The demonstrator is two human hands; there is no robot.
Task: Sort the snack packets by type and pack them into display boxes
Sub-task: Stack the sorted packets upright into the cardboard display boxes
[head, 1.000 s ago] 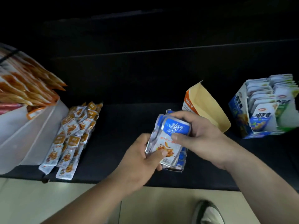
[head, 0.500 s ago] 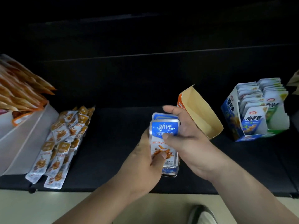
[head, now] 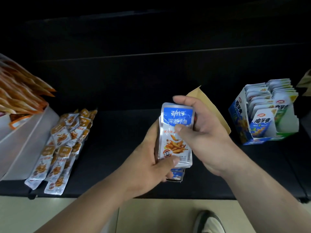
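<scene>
Squaring is the step in hand, as I judge it. A stack of blue fish-snack packets (head: 175, 145) is held upright at the centre of the frame, above the dark counter (head: 117, 148) and clear of it. The left hand (head: 151, 165) cups the stack's left edge and bottom, with its thumb (head: 170, 161) pressed across the lower front. The right hand (head: 207, 135) grips the top right, its forefinger hooked over the upper edge and its thumb (head: 180, 127) pinching the front packet against the rest.

A few packets hang below the bottom edge. To do this well, ease the pinch a little and tap the stack down until the edges line up. Foil pouches are slippery, so the pressure should stay even on both sides or the middle ones will squirt out.

An open carton (head: 210, 103) stands just behind the right hand and is probably where the stack goes. The blue display box (head: 238, 118) at the right is already full of another type. Orange packets (head: 64, 145) lie loose at the left, beside a white bin (head: 25, 140).
</scene>
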